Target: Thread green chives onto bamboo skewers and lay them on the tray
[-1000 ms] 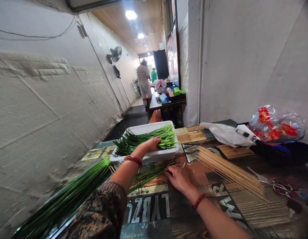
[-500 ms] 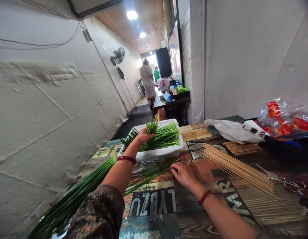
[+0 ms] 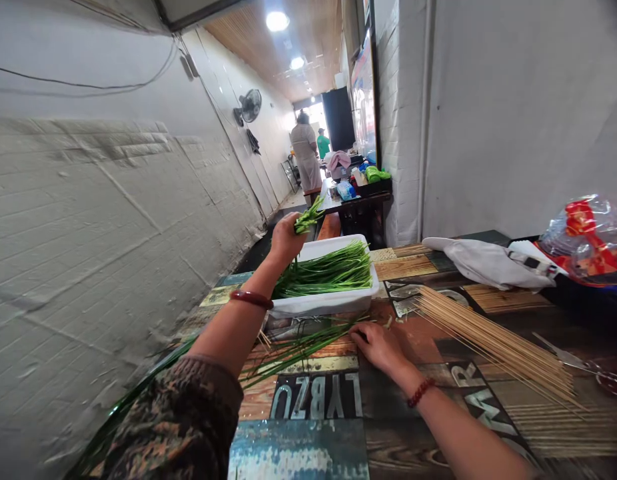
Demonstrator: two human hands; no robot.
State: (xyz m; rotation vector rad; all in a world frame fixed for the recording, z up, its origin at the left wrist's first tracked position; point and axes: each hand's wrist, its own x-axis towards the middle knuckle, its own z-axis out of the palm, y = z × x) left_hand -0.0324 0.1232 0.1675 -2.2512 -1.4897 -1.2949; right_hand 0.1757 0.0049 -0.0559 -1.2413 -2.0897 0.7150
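My left hand (image 3: 286,238) is closed around a bunch of garlic chives (image 3: 310,217), raised over the left end of a white tub (image 3: 321,307). The cut ends stick out to the right of my fist. More chives (image 3: 333,270) lie lengthwise inside the tub. On the table in front of it rest a few loose chives (image 3: 303,348). My right hand (image 3: 379,345) is low on the table at their right end, fingers curled together; what the fingertips hold is hidden. Long green leaves (image 3: 133,395) run along the lower left, partly behind my left arm.
Wooden skewers (image 3: 493,340) lie in a pile on the patterned table (image 3: 318,453), with scissors (image 3: 563,357) to their right. A white cap (image 3: 473,261) and a plastic bag (image 3: 583,233) stand at the back right. Two people are farther off, beyond another table (image 3: 363,199).
My left hand has lifted the bunch of chives up from the tub, turning its cut ends rightward. The long leaves at left have shifted. My right hand stays at nearly the same place.
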